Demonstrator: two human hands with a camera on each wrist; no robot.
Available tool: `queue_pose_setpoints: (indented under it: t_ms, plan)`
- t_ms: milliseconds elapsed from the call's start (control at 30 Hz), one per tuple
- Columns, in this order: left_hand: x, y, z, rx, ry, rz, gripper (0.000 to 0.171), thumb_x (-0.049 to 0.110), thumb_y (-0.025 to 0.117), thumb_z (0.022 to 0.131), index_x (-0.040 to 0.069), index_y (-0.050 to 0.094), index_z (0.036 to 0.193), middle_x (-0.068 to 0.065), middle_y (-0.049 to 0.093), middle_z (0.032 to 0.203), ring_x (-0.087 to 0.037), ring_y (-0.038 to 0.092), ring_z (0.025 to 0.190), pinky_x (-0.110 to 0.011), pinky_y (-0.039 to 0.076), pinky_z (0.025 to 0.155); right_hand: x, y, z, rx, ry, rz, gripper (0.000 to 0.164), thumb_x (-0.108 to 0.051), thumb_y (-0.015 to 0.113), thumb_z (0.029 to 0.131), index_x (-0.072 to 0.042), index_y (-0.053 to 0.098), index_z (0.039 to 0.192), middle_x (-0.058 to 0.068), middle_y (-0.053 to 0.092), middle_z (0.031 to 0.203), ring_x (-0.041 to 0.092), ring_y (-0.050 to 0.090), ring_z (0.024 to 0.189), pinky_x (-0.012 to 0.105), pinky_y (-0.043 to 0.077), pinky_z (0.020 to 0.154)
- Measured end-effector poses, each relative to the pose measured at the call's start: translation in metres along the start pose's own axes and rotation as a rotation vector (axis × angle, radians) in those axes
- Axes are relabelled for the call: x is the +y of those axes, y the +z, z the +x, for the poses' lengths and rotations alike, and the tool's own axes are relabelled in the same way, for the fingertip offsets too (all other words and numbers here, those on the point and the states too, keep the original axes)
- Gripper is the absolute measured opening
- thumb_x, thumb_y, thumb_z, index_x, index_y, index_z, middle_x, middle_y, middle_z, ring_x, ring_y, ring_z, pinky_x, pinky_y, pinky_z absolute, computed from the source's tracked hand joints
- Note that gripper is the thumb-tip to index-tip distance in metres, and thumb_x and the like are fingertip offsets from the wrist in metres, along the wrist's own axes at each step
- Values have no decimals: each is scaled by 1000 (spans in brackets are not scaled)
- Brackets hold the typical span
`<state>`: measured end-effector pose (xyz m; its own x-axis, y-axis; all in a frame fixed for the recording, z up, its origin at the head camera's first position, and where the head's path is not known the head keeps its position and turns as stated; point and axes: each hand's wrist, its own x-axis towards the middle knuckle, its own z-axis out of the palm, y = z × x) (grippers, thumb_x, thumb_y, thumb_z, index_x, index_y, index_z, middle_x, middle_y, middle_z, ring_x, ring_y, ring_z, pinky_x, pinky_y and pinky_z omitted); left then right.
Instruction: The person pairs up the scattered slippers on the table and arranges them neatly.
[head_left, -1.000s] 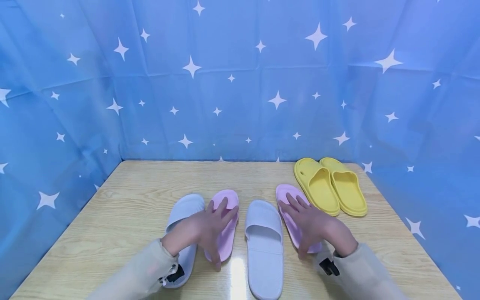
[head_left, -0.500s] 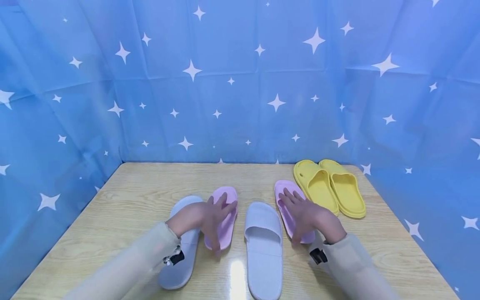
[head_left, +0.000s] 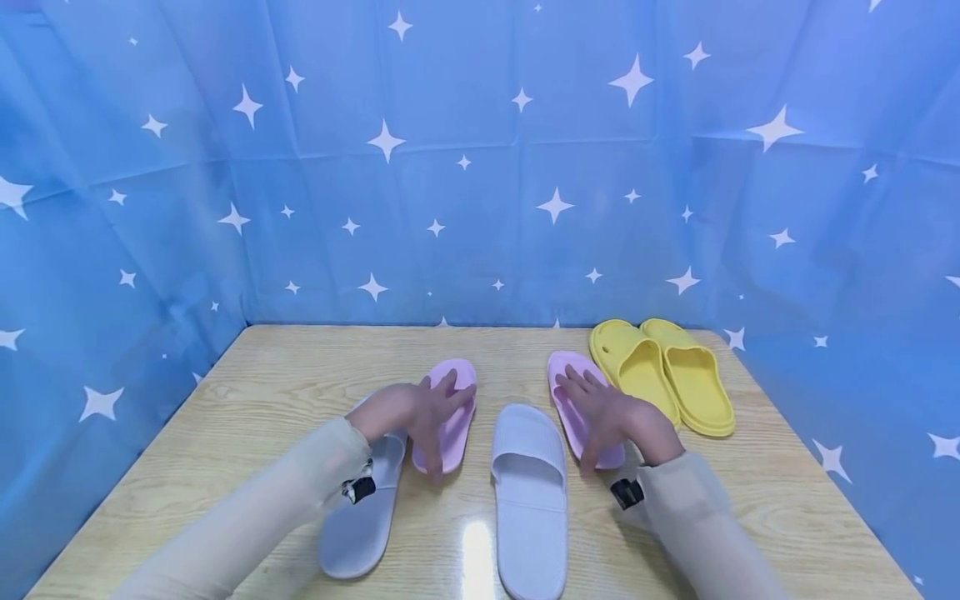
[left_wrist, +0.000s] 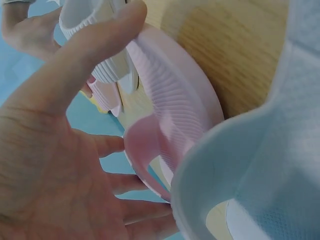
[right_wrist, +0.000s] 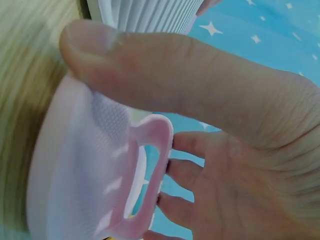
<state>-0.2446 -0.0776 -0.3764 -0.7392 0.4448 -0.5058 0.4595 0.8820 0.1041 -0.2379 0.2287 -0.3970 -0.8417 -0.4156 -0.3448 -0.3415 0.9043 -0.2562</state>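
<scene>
Two pink slippers lie toe-away on the table. Over the left pink slipper my left hand spreads its fingers; in the left wrist view the thumb rests at the heel and straight fingertips touch the strap. My right hand lies likewise on the right pink slipper, thumb at its heel and fingertips against the strap. Between the hands sits a pale grey slipper. Another pale grey slipper is partly hidden under my left forearm.
A pair of yellow slippers, the left one and the right one, stands at the back right, close beside the right pink slipper. The wood-grain table ends at a blue star-printed curtain.
Both hands and both pink slippers have moved away from the person, toward the back of the table. The grey and yellow slippers stay in place.
</scene>
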Motion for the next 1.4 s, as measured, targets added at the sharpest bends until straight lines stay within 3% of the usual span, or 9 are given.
queue_pose_setpoints:
  t_ms: [533, 900, 1133, 1400]
  plan:
    - [-6, -14, 14, -28, -17, 12, 136, 50, 95, 67, 32, 6, 168, -9, -2, 177, -46, 7, 160, -62, 21, 128, 8, 0, 18, 65, -66, -20, 137, -24, 96, 59, 2, 13, 164, 28, 0, 172, 55, -1, 157, 72, 10, 125]
    - [-8, -21, 25, -36, -10, 22, 137, 51, 94, 68, 29, 2, 168, -12, -5, 176, -48, 9, 159, -63, 20, 127, 15, 4, 27, 149, -60, -23, 136, -22, 95, 61, -2, 11, 165, 25, 0, 173, 51, 3, 158, 70, 8, 125]
    - [-8, -23, 30, -32, -29, 55, 141, 55, 94, 66, 31, 1, 168, -11, -3, 176, -45, 13, 160, -58, 27, 126, 20, 8, 30, 192, -65, 12, 137, -23, 97, 59, 1, 12, 164, 27, 1, 172, 52, 1, 158, 71, 9, 125]
    - [-5, -23, 34, -39, -55, 28, 140, 53, 94, 68, 32, -2, 167, -10, -8, 176, -44, 11, 160, -59, 25, 127, 23, 7, 31, 258, -75, 0, 126, -30, 95, 68, 1, 18, 164, 29, 5, 171, 55, 1, 156, 73, 10, 123]
